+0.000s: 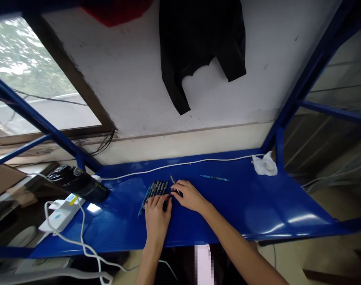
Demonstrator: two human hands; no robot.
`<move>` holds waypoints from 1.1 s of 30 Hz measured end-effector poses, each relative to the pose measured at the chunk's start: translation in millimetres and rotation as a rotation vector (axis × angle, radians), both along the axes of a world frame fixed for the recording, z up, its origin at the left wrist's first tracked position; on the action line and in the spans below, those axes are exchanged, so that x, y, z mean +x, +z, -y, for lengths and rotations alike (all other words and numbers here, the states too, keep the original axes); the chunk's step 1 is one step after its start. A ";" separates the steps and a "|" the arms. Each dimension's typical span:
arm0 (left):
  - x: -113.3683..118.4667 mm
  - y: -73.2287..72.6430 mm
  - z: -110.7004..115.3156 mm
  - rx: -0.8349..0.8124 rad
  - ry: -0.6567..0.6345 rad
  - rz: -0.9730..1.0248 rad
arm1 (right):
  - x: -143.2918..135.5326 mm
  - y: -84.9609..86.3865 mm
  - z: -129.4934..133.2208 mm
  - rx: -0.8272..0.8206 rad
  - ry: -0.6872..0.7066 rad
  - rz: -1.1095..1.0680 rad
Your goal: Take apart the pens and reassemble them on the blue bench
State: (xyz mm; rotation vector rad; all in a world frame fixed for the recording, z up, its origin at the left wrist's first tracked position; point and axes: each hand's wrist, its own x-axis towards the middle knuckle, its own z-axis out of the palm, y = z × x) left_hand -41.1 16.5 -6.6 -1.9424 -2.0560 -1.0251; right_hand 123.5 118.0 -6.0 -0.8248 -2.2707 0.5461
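Observation:
A row of several dark pens (159, 187) lies side by side on the blue table, their upper ends pointing away from me. At the row's left edge a blue pen (141, 208) lies slanted. My left hand (156, 213) rests over the lower ends of the row, fingers curled, with a dark pen part between thumb and forefinger. Just right of it, my right hand (189, 194) is closed on a dark pen (172, 179) whose tip shows beyond the fingers. The fingers hide much of that pen. Another blue pen (214, 178) lies apart, farther right.
A black bottle (79, 184) lies tilted at the left, beside a white power strip (60, 213) with looping cables. A white cord (168, 165) runs along the back to a crumpled white tissue (265, 164). Blue frame posts (301, 79) stand either side; a black garment (201, 35) hangs behind.

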 end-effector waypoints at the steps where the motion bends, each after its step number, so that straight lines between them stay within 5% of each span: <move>1: 0.3 -0.2 -0.1 0.000 0.006 -0.004 | 0.2 0.3 0.0 0.008 0.009 0.012; 10: -34.3 -7.5 8.9 0.061 0.175 0.032 | -16.0 9.9 10.8 0.078 0.070 0.080; 16: -68.7 -24.9 13.8 0.042 0.139 0.282 | -64.1 16.3 8.5 0.217 0.046 0.192; 23: -74.8 -20.6 15.2 0.068 0.094 0.379 | -113.4 18.9 -4.0 0.284 0.202 0.299; 27: -72.1 -15.5 15.7 0.066 0.083 0.403 | -104.0 27.0 -4.9 0.268 0.155 0.270; 33: -70.1 -14.1 17.8 0.033 0.013 0.449 | -52.2 24.3 -0.8 0.128 -0.148 0.068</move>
